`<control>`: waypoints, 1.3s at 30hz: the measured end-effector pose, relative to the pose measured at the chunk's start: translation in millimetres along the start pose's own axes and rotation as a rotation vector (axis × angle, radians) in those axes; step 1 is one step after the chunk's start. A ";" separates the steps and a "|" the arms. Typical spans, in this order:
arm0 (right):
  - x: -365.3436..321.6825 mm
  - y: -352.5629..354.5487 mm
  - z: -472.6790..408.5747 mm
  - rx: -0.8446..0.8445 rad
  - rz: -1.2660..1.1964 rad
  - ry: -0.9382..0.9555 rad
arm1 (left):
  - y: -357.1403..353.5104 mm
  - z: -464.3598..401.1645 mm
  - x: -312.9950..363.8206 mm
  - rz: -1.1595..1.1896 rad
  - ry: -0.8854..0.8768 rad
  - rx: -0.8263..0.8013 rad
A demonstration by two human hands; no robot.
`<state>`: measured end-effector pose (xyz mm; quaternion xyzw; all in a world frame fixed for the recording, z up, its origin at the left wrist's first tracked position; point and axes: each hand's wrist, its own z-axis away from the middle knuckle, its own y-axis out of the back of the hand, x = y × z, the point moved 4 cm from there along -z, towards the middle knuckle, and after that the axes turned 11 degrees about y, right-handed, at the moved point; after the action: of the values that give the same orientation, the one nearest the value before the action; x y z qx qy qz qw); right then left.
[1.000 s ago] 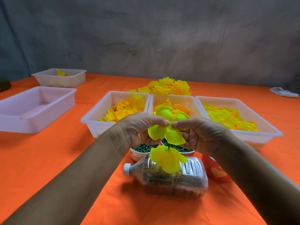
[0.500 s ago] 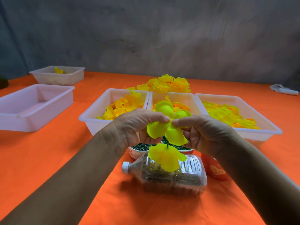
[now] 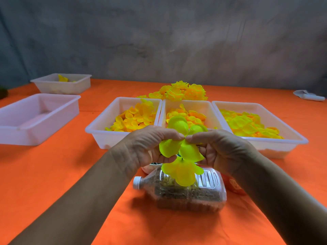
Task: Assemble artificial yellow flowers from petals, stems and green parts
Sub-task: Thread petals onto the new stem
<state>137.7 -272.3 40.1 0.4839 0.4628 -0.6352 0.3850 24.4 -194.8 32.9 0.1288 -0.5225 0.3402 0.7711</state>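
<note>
A yellow-green petal layer (image 3: 178,137) is held above the table's middle, pinched at its centre from the left by my left hand (image 3: 150,145) and from the right by my right hand (image 3: 217,149). Just below it a second yellow petal layer (image 3: 182,172) hangs over a bottle; the stem between them is mostly hidden. Three white trays of loose yellow petals (image 3: 134,119) (image 3: 187,115) (image 3: 247,124) stand behind my hands. Finished yellow flowers (image 3: 184,92) lie heaped beyond the trays.
A clear plastic bottle (image 3: 185,191) with brown filling lies on its side under my hands. A small white bowl (image 3: 150,167) and an orange cup (image 3: 233,186) flank it. Two more white trays (image 3: 35,117) (image 3: 62,84) stand at left on the orange cloth. A white object (image 3: 307,97) lies far right.
Both hands keep pinching the upper petal layer, with only slight finger shifts. The view has dipped a little.
</note>
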 end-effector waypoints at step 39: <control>7.6 11.4 1.0 0.046 0.229 0.088 | 3.0 -7.0 4.2 -0.188 0.086 0.036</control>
<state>146.4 -276.7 30.3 0.5698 0.4064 -0.5755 0.4231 28.4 -187.1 33.3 0.1765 -0.4683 0.2809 0.8189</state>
